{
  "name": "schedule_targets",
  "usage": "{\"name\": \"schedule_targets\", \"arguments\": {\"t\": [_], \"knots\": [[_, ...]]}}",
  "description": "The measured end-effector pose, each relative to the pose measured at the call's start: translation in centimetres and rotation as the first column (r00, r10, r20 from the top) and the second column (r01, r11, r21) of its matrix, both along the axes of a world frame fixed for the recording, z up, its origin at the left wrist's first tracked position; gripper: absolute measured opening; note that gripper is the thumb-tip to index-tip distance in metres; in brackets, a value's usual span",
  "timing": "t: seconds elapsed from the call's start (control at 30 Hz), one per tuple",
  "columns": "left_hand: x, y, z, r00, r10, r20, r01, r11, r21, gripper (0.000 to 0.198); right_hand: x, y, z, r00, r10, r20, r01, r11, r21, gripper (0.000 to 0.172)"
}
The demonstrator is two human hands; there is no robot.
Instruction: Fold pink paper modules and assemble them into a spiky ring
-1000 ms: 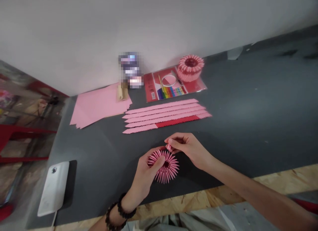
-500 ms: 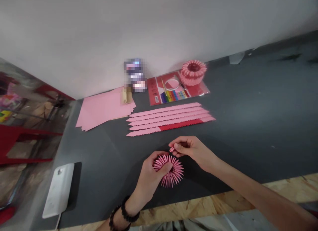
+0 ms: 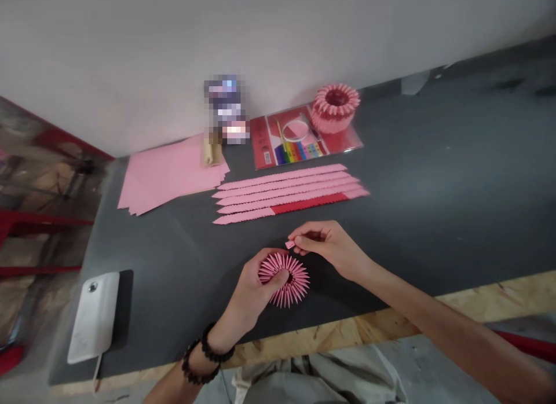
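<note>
My left hand [image 3: 256, 285] grips a round pink ring of folded pointed paper pieces [image 3: 297, 281], its thumb lying across the ring's centre. Just above the ring, my right hand [image 3: 319, 242] pinches a small pink folded paper piece [image 3: 290, 244] between thumb and fingers, apart from the ring. Beyond the hands lie several long pink strips of stacked pieces [image 3: 286, 187]; the nearest has a red stretch [image 3: 310, 204].
Pink sheets [image 3: 163, 172] lie at the back left under a small tan object [image 3: 212, 152]. A pink and red paper bowl [image 3: 335, 109] stands on a red packet [image 3: 263, 146]. A white corded device [image 3: 93, 317] is at the left edge of the dark table [image 3: 434, 219].
The camera view has shifted, so everything appears higher and a little further left. The small piece in my right hand has turned and shows more of its side.
</note>
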State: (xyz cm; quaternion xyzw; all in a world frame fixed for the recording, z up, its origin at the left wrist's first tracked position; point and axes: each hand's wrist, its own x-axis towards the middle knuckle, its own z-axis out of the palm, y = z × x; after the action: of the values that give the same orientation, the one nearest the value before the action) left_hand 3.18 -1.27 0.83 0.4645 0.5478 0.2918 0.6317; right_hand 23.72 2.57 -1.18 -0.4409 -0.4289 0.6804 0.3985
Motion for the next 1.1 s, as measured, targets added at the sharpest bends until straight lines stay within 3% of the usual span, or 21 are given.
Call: {"name": "schedule_targets", "arguments": {"t": [0.17, 0.3, 0.47, 0.67, 0.93, 1.1], "knots": [[0.1, -0.1, 0.3, 1.000, -0.016, 0.021, 0.016, 1.000, 0.012, 0.034, 0.5, 0.2, 0.6, 0.987, 0.050, 0.155, -0.076, 0.983, 0.166, 0.019], [0.1, -0.2, 0.0, 1.000, -0.023, 0.017, 0.023, 1.000, 0.019, 0.034, 0.2, -0.2, 0.6, 0.973, 0.104, 0.205, -0.142, 0.973, 0.181, 0.015], [0.1, -0.3, -0.5, 1.000, -0.018, -0.022, 0.019, 0.999, 0.039, 0.034, -0.3, -0.6, 0.2, 0.966, 0.068, 0.248, -0.128, 0.963, 0.235, 0.012], [0.1, -0.4, -0.8, 0.998, -0.034, -0.054, 0.037, 0.998, 0.048, 0.033, -0.2, -0.4, -0.1, 0.967, 0.084, 0.239, -0.137, 0.966, 0.218, 0.015], [0.2, -0.5, -0.7, 0.999, 0.000, -0.043, 0.002, 0.999, 0.038, 0.029, 0.1, -0.2, 0.8, 0.940, 0.076, 0.333, -0.149, 0.969, 0.199, 0.020], [0.3, -0.5, -0.6, 1.000, 0.012, 0.001, -0.012, 1.000, 0.014, 0.032, 0.4, 0.0, 0.6, 0.952, 0.112, 0.285, -0.158, 0.977, 0.145, 0.021]]}}
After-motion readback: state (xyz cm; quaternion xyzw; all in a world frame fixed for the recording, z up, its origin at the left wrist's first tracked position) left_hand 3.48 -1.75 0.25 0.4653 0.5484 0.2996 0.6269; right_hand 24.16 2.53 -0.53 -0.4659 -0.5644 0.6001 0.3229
